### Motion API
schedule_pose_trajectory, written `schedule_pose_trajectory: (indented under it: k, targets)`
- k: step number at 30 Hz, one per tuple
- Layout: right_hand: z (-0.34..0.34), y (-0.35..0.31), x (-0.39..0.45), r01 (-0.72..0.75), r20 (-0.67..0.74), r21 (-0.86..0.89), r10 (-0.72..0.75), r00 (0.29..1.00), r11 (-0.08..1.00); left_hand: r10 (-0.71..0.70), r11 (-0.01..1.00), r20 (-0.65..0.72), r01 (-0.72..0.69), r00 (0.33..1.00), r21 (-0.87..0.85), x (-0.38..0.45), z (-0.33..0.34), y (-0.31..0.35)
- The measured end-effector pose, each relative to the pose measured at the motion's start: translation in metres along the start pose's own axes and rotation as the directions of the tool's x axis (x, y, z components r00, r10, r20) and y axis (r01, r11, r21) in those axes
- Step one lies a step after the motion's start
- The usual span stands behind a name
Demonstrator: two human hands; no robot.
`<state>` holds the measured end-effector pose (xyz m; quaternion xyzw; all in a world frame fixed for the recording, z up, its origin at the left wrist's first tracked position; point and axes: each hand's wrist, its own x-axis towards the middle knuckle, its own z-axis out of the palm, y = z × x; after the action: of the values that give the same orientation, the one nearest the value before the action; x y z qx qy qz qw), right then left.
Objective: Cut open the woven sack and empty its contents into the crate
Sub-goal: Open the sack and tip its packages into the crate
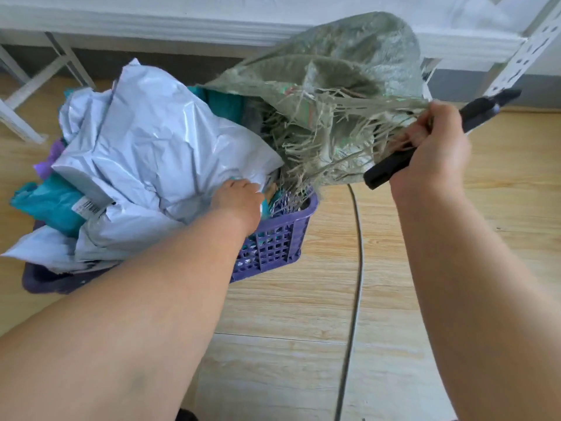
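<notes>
The right hand (437,147) is up in the air. It is closed tight around a black cutting tool (440,138) and also pinches the torn edge of the woven sack (340,77). The left hand (239,199) is down low in the crate (273,247). Its fingers are tucked under a white plastic mail bag (158,141), so it looks like it is gripping or pushing it, but I cannot tell for sure.

The sack hangs over the far corner of the crate, open end down. It looks floppy and almost empty, so it should be light. The cut edge is all stringy and loose. Those strings could snag or pull off, so it is better to hold the solid cloth higher up.

The crate is purple with little square holes. It sits on the wooden floor (303,329). It is piled over the top with soft white, teal (51,205) and purple mail bags. They look smooth and slippery, so some could slide off.
</notes>
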<state>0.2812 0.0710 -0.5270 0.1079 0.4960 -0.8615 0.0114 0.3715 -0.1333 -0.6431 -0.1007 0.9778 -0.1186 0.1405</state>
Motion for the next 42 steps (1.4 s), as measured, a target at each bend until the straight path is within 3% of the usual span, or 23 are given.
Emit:
schedule_pose_trajectory:
  k: [5, 9, 14, 16, 18, 20, 22, 23, 26, 28, 30, 33, 34, 36, 40, 41, 42]
  targets:
    - [-0.005, -0.010, 0.005, 0.055, -0.070, 0.034, -0.052, 0.996, 0.998, -0.176, 0.974, 0.237, 0.135, 0.955, 0.182, -0.011, 0.003, -0.005]
    - [-0.005, -0.006, 0.009, 0.033, -0.122, -0.001, -0.032, 0.992, 0.999, -0.173, 0.977, 0.168, 0.148, 0.970, 0.150, -0.029, 0.016, -0.021]
    - [-0.019, -0.013, 0.027, 0.073, -0.290, 0.110, -0.038, 0.956, 0.991, -0.212, 0.974, 0.129, 0.199, 0.969, 0.104, -0.039, 0.023, -0.031]
    - [-0.026, -0.019, 0.033, 0.065, -0.333, 0.079, -0.035, 0.942, 0.995, -0.252, 0.965, 0.160, 0.235, 0.954, 0.118, -0.042, 0.022, -0.029]
    - [-0.029, -0.012, 0.029, 0.044, -0.303, 0.031, -0.033, 0.952, 0.999, -0.318, 0.948, 0.161, 0.310, 0.934, 0.073, -0.036, 0.009, -0.018]
    - [-0.026, 0.000, 0.022, 0.027, -0.226, -0.004, -0.028, 0.974, 1.000, -0.331, 0.941, -0.032, 0.328, 0.943, -0.088, -0.027, -0.006, -0.002]
    - [-0.022, 0.003, 0.015, 0.024, -0.178, -0.028, -0.029, 0.984, 0.999, -0.250, 0.949, -0.287, 0.175, 0.925, -0.262, -0.018, -0.013, 0.015]
    - [-0.020, 0.002, 0.014, 0.031, -0.158, -0.032, -0.036, 0.987, 0.999, -0.206, 0.943, -0.323, 0.099, 0.924, -0.319, -0.014, -0.014, 0.021]
    - [-0.014, 0.002, 0.010, 0.080, -0.091, -0.076, -0.086, 0.992, 0.994, -0.143, 0.930, -0.147, 0.082, 0.979, -0.359, -0.002, -0.020, 0.031]
    - [-0.009, 0.010, 0.006, 0.071, -0.001, -0.186, -0.073, 0.997, 0.980, -0.175, 0.917, -0.170, 0.098, 0.970, -0.386, 0.004, -0.019, 0.027]
    - [-0.007, 0.024, 0.001, -0.005, 0.172, -0.351, 0.070, 0.983, 0.936, -0.286, 0.834, -0.266, 0.102, 0.921, -0.542, 0.002, -0.019, 0.020]
    - [-0.009, 0.063, -0.012, -0.028, 0.360, -0.704, 0.390, 0.848, 0.709, -0.413, 0.670, -0.351, 0.020, 0.840, -0.742, -0.006, -0.022, 0.016]
    - [-0.008, 0.077, -0.018, 0.010, 0.395, -0.763, 0.454, 0.799, 0.646, -0.433, 0.618, -0.362, -0.021, 0.826, -0.786, -0.008, -0.026, 0.016]
    - [-0.004, 0.099, -0.029, 0.047, 0.453, -0.767, 0.488, 0.746, 0.640, -0.438, 0.520, -0.359, -0.093, 0.824, -0.849, -0.010, -0.034, 0.013]
    - [0.010, 0.116, -0.027, 0.051, 0.301, -0.787, 0.310, 0.902, 0.615, -0.343, 0.260, -0.295, -0.211, 0.892, -0.942, -0.020, -0.032, 0.009]
    - [0.012, 0.117, -0.025, -0.020, 0.253, -0.748, 0.312, 0.916, 0.663, -0.352, 0.240, -0.309, -0.234, 0.884, -0.942, -0.024, -0.028, 0.008]
    - [0.014, 0.117, -0.023, -0.108, 0.214, -0.672, 0.332, 0.919, 0.733, -0.370, 0.304, -0.339, -0.232, 0.865, -0.924, -0.026, -0.022, 0.006]
